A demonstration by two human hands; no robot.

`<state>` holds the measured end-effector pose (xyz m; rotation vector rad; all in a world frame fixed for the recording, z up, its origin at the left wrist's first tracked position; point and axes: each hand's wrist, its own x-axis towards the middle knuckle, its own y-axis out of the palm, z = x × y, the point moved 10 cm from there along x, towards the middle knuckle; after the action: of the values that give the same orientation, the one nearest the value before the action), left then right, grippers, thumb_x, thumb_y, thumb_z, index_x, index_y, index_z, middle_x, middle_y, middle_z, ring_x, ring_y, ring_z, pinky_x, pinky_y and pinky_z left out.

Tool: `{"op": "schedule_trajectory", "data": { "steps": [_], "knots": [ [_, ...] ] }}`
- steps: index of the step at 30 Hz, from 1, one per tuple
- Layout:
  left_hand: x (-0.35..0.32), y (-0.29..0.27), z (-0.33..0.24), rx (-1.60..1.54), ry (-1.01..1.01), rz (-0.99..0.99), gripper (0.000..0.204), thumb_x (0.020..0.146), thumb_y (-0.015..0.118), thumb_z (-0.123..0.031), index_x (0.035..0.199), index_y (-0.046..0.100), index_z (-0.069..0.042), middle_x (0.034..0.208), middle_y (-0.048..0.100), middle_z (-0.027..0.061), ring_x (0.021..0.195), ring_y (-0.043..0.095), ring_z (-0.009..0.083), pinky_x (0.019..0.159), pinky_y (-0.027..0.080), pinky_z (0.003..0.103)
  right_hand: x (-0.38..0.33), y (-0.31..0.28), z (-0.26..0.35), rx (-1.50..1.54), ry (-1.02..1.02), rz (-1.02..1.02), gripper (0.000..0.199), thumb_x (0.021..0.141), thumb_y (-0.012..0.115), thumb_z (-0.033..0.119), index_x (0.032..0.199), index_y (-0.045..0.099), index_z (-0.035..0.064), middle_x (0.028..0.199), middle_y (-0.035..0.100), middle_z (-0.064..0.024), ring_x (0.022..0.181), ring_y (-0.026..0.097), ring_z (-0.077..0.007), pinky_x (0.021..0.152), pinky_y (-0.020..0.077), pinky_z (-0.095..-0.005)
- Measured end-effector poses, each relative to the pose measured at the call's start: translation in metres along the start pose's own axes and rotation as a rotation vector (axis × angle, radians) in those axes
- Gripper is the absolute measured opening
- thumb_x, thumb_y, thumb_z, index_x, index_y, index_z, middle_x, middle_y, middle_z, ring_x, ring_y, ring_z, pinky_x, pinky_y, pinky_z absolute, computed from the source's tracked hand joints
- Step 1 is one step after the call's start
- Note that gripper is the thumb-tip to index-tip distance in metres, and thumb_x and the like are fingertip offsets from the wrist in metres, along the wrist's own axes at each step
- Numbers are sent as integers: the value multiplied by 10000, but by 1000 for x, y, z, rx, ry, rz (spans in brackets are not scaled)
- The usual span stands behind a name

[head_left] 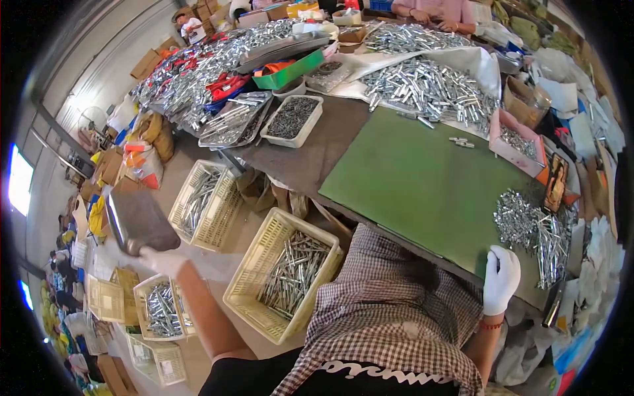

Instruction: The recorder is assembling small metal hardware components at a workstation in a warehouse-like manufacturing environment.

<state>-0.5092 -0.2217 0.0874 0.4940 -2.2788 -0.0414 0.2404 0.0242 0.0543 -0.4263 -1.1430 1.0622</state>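
Out to the left, my left hand point(162, 259) grips the near edge of a shallow rectangular metal tray point(140, 221), held tilted in the air. Motion blurs this hand a little, and I see nothing in the tray. My right hand point(502, 280), in a white glove, rests on the near right edge of the green work mat point(416, 178) with nothing visible in it. Just beyond it lie a heap of small silvery metal parts point(518, 218) and a bundle of longer metal rods point(550, 251).
Below my left arm stand cream plastic crates of metal pieces: a large crate point(238, 287), another crate point(218, 231) and a smaller basket point(142, 310). A tub of dark screws point(317, 119), a pink bin point(505, 150) and a pile of metal tubes point(429, 89) sit farther back. Another person's hands point(446, 25) work across the table.
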Motion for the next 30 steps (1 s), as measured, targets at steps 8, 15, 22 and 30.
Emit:
{"op": "schedule_trajectory", "data": {
  "steps": [8, 15, 22, 30],
  "knots": [
    [-15, 30, 0, 158, -14, 334, 532, 876, 748, -330, 1230, 596, 37, 1040, 696, 231, 1038, 657, 369, 895, 530, 480, 3, 3, 8, -21, -40, -31, 104, 845, 716, 85, 947, 700, 84, 887, 683, -109, 860, 637, -342, 786, 506, -439],
    [-225, 121, -332, -641, 736, 1178, 99, 843, 651, -98, 919, 649, -34, 762, 616, 103, 711, 626, 286, 639, 495, 398, 1, -3, 4, -57, -28, -58, 103, 839, 706, 89, 940, 691, 101, 856, 670, -95, 827, 626, -328, 777, 489, -435],
    [-393, 90, -373, -892, 1143, 1688, 135, 714, 629, -91, 847, 606, -92, 729, 561, 53, 663, 598, 268, 572, 468, 408, 4, -7, 16, -32, -46, -84, 78, 844, 703, 96, 918, 683, 112, 815, 646, -73, 788, 608, -311, 750, 470, -434],
    [-396, 127, -351, -738, 1034, 1548, 155, 706, 631, -70, 859, 618, -88, 787, 624, 35, 723, 635, 266, 630, 484, 426, 62, 6, 25, 37, -112, 29, 108, 857, 699, 119, 965, 698, 122, 837, 659, -74, 813, 634, -303, 748, 504, -425]
  ]
}}
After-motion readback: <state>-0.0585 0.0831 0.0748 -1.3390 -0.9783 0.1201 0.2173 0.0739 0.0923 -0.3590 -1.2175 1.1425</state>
